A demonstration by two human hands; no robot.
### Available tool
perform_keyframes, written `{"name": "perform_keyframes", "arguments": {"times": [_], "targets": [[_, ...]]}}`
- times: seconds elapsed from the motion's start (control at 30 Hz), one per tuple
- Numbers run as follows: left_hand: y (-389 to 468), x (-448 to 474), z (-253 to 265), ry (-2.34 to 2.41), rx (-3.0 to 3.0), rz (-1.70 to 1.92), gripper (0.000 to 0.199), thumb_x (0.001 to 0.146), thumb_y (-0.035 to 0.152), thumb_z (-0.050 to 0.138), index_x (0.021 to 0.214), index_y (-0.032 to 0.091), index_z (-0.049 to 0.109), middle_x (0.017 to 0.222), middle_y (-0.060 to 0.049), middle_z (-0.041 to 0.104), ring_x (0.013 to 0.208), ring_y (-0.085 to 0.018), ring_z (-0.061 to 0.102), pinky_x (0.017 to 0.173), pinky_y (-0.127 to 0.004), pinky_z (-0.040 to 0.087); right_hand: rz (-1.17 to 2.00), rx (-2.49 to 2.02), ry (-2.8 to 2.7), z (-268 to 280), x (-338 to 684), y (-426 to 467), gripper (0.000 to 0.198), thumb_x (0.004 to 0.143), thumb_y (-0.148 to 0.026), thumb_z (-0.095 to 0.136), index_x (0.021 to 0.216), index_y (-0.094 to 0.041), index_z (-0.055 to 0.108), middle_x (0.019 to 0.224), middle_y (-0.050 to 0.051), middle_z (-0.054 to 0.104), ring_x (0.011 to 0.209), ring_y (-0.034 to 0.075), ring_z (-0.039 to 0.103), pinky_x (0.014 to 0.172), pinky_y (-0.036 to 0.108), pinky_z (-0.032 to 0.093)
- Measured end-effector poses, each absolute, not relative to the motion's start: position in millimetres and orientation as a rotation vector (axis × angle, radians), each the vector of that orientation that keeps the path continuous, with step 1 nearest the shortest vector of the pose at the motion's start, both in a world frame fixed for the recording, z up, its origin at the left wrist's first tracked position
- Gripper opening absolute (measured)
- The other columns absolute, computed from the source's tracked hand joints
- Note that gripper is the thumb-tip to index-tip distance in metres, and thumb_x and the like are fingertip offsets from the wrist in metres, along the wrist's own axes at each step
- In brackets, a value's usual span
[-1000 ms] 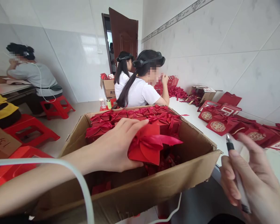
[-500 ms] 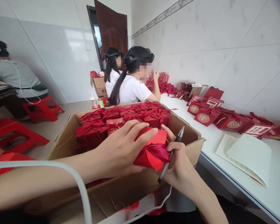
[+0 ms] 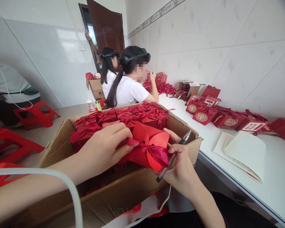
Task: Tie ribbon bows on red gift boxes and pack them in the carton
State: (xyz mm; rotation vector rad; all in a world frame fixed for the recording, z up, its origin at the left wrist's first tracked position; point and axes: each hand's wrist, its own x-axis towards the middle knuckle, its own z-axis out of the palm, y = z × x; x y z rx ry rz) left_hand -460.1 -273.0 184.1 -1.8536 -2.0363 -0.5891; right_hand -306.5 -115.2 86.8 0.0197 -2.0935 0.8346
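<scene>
My right hand (image 3: 181, 166) is closed on a small red gift box (image 3: 154, 134) with folded, petal-like flaps, and a pen (image 3: 186, 137) is clasped in the same hand, its tip pointing up. Dark red satin ribbon (image 3: 160, 155) is tied in a bow over the flaps. With thumb and fingers together, my left hand (image 3: 106, 144) pinches one end of this ribbon, to the left of the bow. Both hands are above an open cardboard carton (image 3: 127, 188) where several similar ribboned boxes (image 3: 106, 115) stand packed towards the far side.
On the white table (image 3: 201, 134) to the right lie an open booklet (image 3: 245, 155) and a row of red boxes (image 3: 204, 115). Two people in white shirts (image 3: 124, 90) sit beyond the carton. Red stools (image 3: 36, 110) stand at left. A white cable (image 3: 68, 183) crosses the foreground.
My left hand has come off the gift box's top and moved left, now pinching a ribbon end. More of the flaps shows. The view has shifted slightly right; an arm appears at the doorway.
</scene>
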Motion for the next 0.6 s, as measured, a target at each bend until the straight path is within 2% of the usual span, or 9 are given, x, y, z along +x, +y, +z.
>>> {"name": "perform_keyframes", "arguments": {"times": [0.13,0.3,0.47,0.6], "targets": [[-276.7,-455.5,181.4,-1.464,-1.890,-0.381,0.019,0.084,0.024,0.054,0.066,0.020,0.050,0.064,0.000,0.053,0.063,-0.015,0.049,0.061,-0.031,0.040,0.814,0.027,-2.091,88.2,-306.3,-117.3,0.037,0.078,-0.015,0.061,0.096,-0.023,0.030,0.129,0.020,0.036,0.119,0.029,0.043,0.092,0.043,0.043],[-284.2,-439.3,180.5,-1.157,-1.991,-0.163,0.017,0.079,0.027,0.061,0.065,0.021,0.054,0.063,0.001,0.053,0.058,-0.013,0.048,0.059,-0.033,0.042,0.832,0.077,-2.065,91.3,-307.0,-123.0,0.035,0.078,-0.014,0.060,0.096,-0.022,0.031,0.133,0.019,0.031,0.126,0.030,0.035,0.092,0.043,0.043],[-284.4,-434.3,180.0,-1.038,-2.044,-0.087,0.014,0.077,0.029,0.064,0.070,0.018,0.059,0.068,0.000,0.054,0.058,-0.013,0.049,0.056,-0.033,0.041,0.834,0.075,-2.056,90.6,-308.2,-126.6,0.032,0.081,-0.014,0.058,0.095,-0.023,0.031,0.136,0.020,0.029,0.113,0.026,0.050,0.087,0.041,0.048],[-285.8,-435.3,177.1,-1.034,-2.044,-0.124,0.015,0.077,0.029,0.064,0.068,0.017,0.060,0.071,-0.001,0.056,0.061,-0.015,0.052,0.058,-0.035,0.042,0.799,0.065,-2.048,92.1,-308.8,-127.4,0.030,0.080,-0.013,0.057,0.093,-0.023,0.032,0.139,0.019,0.027,0.116,0.025,0.048,0.083,0.036,0.049]]}}
